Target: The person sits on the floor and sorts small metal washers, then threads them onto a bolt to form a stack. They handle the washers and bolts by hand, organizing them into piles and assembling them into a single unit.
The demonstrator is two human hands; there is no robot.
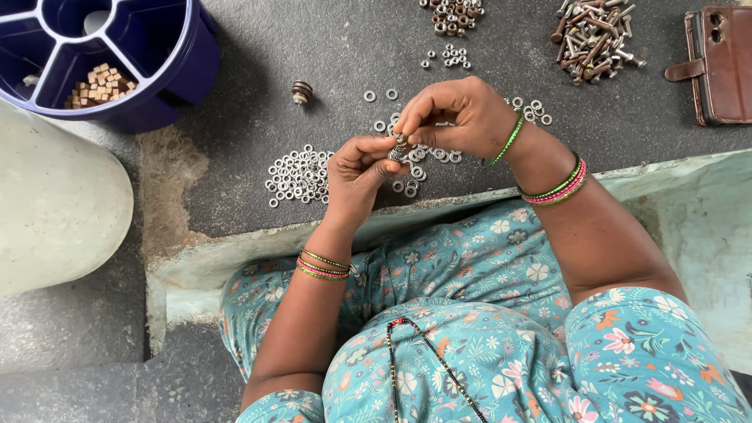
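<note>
Pinched a small threaded metal bolt [399, 147] between left hand [356, 172] and right hand [462, 113], both grips clamped on it. Hovered over shiny ring washers [298, 174] scattered on rough dark desk [251, 70].

The tray [176, 59] at far left is showing deep blue, its small blocks [98, 84] tan. The counter [258, 63] is looking dark grey and speckled. Washers [298, 174] are gleaming silver; the bolts [593, 35] far right are mixing silver with rusty brown. The wallet [721, 63] is showing brown. The garment [486, 313] is wearing teal with a multicoloured floral print. Bangles [558, 188] are showing green and pink.
</note>
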